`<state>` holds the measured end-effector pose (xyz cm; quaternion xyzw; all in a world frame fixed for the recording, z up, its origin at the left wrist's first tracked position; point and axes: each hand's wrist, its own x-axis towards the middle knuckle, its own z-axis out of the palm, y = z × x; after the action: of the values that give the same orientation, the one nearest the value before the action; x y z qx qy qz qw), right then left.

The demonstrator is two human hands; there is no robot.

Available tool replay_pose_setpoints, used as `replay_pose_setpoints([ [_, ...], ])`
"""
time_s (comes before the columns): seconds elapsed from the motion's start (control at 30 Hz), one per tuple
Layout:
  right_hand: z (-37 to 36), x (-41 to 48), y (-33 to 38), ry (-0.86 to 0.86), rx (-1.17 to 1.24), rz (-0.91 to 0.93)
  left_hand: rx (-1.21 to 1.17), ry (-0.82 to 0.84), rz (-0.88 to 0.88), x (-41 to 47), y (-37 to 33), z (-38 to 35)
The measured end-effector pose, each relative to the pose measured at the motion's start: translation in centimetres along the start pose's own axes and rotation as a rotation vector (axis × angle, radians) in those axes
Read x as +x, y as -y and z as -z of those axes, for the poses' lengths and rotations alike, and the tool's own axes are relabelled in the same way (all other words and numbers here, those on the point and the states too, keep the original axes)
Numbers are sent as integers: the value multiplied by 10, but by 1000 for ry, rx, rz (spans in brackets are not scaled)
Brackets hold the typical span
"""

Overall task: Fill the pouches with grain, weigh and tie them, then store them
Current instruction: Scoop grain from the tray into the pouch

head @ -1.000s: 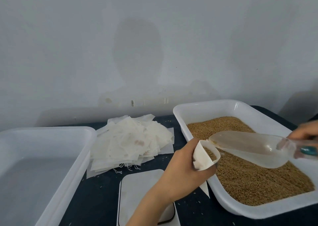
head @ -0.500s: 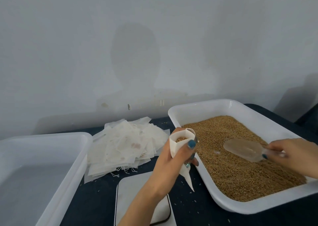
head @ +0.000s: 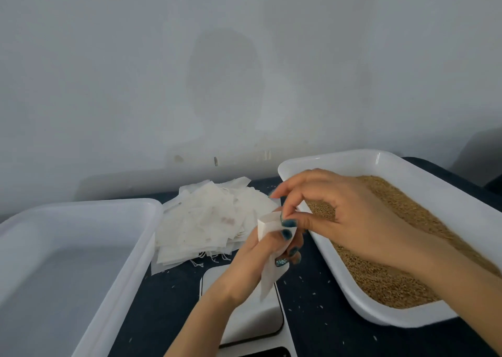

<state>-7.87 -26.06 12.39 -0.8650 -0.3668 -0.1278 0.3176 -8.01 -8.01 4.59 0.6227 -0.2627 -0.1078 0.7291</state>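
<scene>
My left hand [head: 260, 259] grips a small white pouch [head: 269, 226] upright above the white scale [head: 252, 318]. My right hand [head: 339, 215] has come across from the grain tray and pinches the pouch's top edge between thumb and forefinger. The white tray [head: 380, 161] on the right holds brown grain [head: 407, 220]. The scoop is out of sight, hidden behind my right hand or lying in the grain. A heap of flat white pouches [head: 212, 220] lies at the back of the table, between the two trays.
A large white tray [head: 81, 210] with nothing visible in it stands on the left. The table top [head: 312, 316] is dark with scattered grains on it. A pale wall rises right behind the table.
My right hand has let go of the scoop and moved left to the pouch's mouth. My left hand has carried the pouch from the tray's edge to above the scale.
</scene>
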Motion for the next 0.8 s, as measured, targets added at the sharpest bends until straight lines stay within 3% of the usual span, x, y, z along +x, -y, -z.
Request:
replay_pose_setpoints([
  [0.27,-25,15,2,130,21,24,-84,25,78,-18,-7,22],
  [0.53,-39,23,-1,91,-28,-64,-115,118,109,-24,-5,37],
  [0.8,-56,32,-1,43,-48,-83,367,-306,-15,-45,-1,63],
])
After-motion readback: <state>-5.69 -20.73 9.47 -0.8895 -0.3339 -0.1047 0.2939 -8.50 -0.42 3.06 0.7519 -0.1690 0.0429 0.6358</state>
